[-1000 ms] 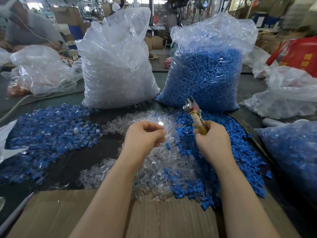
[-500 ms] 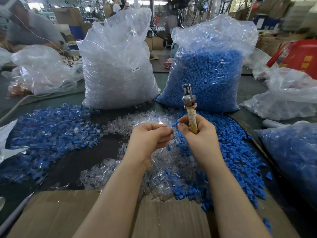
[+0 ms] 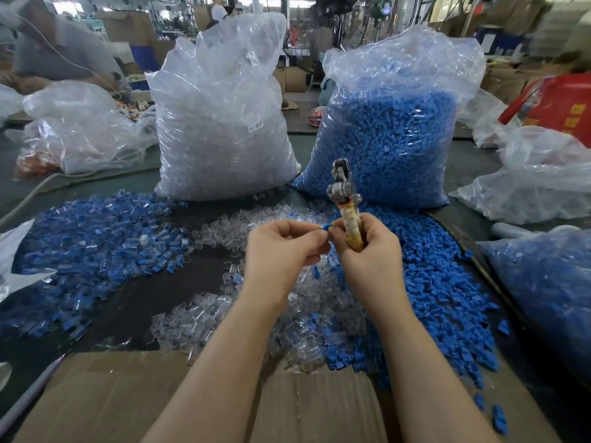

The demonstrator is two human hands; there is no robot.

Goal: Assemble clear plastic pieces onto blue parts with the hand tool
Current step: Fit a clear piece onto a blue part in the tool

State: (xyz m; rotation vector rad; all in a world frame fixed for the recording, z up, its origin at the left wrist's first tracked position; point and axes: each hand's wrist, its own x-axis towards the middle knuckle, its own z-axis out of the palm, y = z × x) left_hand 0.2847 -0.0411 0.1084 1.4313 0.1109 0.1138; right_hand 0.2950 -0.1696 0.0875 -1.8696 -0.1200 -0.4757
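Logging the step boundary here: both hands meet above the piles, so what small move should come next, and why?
Probably bring the hand tool head down onto the blue part. The left hand and right hand pinch that part between their fingertips, while the tool, gripped in the right hand, points upward, away from it. Whether a clear piece is already seated cannot be seen.

Bright, even overhead light — blurred, warped edges

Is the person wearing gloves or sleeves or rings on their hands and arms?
No. The left hand and right hand are bare, with no gloves, rings or watch showing. Both forearms are bare too; no sleeve reaches into view.
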